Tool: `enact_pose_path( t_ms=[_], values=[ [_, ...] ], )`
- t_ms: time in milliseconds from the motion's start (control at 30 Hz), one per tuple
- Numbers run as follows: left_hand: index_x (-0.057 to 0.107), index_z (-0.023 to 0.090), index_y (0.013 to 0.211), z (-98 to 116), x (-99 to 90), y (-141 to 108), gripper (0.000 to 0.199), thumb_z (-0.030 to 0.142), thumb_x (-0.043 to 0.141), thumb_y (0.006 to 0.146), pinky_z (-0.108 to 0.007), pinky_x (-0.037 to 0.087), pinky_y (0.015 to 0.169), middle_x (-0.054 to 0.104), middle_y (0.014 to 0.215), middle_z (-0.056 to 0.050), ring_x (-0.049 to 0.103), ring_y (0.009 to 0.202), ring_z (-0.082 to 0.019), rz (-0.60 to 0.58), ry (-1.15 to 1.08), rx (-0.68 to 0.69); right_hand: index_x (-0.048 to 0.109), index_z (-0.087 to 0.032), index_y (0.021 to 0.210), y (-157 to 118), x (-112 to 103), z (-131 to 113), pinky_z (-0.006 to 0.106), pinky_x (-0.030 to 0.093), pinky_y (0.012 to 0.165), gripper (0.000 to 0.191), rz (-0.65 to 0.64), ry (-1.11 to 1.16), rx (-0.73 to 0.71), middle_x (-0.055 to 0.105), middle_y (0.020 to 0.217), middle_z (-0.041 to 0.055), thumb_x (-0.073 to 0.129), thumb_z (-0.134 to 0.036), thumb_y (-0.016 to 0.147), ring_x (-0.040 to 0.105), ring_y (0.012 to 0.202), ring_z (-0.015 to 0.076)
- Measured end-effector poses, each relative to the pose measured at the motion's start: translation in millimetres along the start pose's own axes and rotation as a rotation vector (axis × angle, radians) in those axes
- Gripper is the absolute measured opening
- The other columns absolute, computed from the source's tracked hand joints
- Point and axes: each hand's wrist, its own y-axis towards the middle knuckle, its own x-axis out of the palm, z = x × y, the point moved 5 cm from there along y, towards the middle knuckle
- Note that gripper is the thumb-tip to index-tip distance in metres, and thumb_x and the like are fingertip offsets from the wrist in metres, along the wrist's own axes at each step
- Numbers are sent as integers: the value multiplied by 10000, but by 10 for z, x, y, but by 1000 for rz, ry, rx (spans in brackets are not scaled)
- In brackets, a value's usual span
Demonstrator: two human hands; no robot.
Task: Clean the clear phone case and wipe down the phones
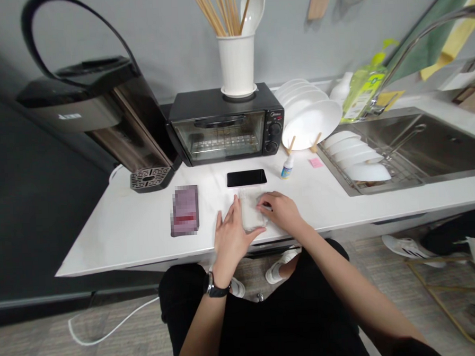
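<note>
A pale, see-through rectangular case, which looks like a clear phone case, lies on the white counter between my hands. My left hand holds it at the lower left corner, with fingers along the left edge and thumb along the near edge. Over its right side, my right hand is closed in a pinch; what its fingertips hold is too small to make out. Just beyond the case rests a black-screened phone. A small white bottle with a blue label stands upright to the right of the phone.
A blurred-out purple item lies left of my hands. Behind are a water dispenser, a toaster oven bearing a white utensil pot, and racked plates. A pink note lies near the sink, where bowls sit.
</note>
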Motion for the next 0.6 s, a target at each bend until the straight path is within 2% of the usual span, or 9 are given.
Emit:
enact_pose_path(
  t_ms=[167, 267, 367, 433, 500, 600],
  values=[
    [109, 236, 1895, -1, -5, 1, 1180, 626, 801, 1022, -584, 377, 1436, 503, 1812, -174, 618, 1594, -382, 15, 47, -8, 777, -193, 1240, 471, 97, -164, 320, 535, 946, 182, 51, -53, 89, 825, 1294, 132, 623, -242, 1159, 757, 1212, 268],
    [99, 195, 1890, -15, 13, 2, 1203, 615, 811, 1015, -587, 380, 1435, 551, 1777, -184, 639, 1577, -371, 18, 34, -10, 769, -176, 1263, 530, 190, -350, 330, 540, 931, 204, 39, -45, 77, 822, 1289, 158, 605, -243, 1163, 771, 1181, 281],
    [122, 141, 1879, -49, 49, 11, 1147, 554, 776, 1032, -579, 376, 1437, 599, 1740, -195, 653, 1565, -353, 37, 26, -3, 786, -202, 1183, 306, 239, -454, 324, 541, 909, 156, -16, 8, 6, 840, 1211, 110, 645, -265, 1157, 786, 1098, 257],
    [154, 84, 1862, -67, 71, 20, 1000, 502, 631, 1090, -591, 396, 1407, 630, 1718, -195, 649, 1561, -352, 45, 40, 14, 789, -228, 1111, 60, 247, -456, 316, 544, 908, 110, -68, 66, -69, 843, 1132, 60, 695, -273, 1142, 784, 1061, 232],
    [176, 84, 1857, -65, 75, 24, 917, 442, 551, 1102, -602, 410, 1383, 614, 1737, -178, 623, 1577, -354, 47, 47, 36, 785, -244, 1028, -168, 232, -402, 313, 550, 913, 108, -105, 119, -137, 831, 1061, 29, 737, -268, 1122, 772, 1026, 214],
    [127, 211, 1888, -37, 37, 14, 1089, 419, 759, 1025, -615, 406, 1417, 549, 1788, -151, 612, 1603, -359, 40, 24, 34, 779, -249, 962, -297, 158, -226, 343, 555, 919, 129, -73, 139, -160, 818, 1016, 31, 790, -273, 1089, 742, 1027, 235]
  ],
)
